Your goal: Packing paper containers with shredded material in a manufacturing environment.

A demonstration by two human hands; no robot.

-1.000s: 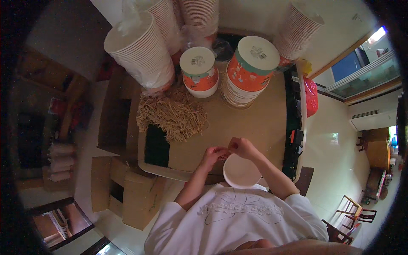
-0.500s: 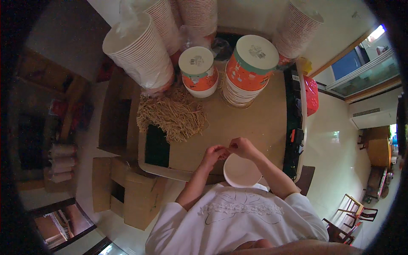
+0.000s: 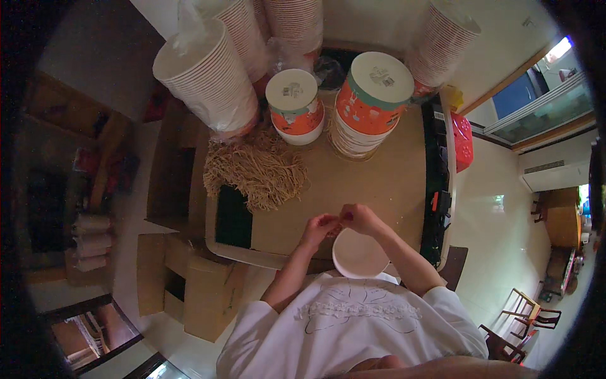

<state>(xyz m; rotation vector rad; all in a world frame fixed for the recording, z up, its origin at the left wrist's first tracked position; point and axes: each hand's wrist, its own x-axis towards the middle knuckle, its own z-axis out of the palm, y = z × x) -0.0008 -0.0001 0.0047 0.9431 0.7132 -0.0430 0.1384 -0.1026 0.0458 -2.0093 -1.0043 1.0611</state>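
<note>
A white paper bucket (image 3: 361,254) is held close against my body at the table's front edge, its open mouth facing up. My left hand (image 3: 320,230) is closed in a pinch at the bucket's far left rim. Right beside it, my right hand (image 3: 361,219) is closed too, its fingertips meeting the left ones. Whatever lies between the fingers is too small to make out. Beyond the hands, to the left, a tangled heap of tan cords (image 3: 259,170) spreads over the cardboard sheet (image 3: 372,189).
Two upturned stacks of orange-and-white buckets, one smaller (image 3: 293,107) and one larger (image 3: 375,95), stand at the back. Plastic-wrapped bucket stacks (image 3: 208,82) rise behind on the left, another (image 3: 442,44) on the right. Dark items (image 3: 437,183) line the right edge; a cardboard box (image 3: 196,287) sits lower left.
Both hands stay at the bucket's rim, with only a slight shift of the fingers. The bucket and everything on the table keep their places.
</note>
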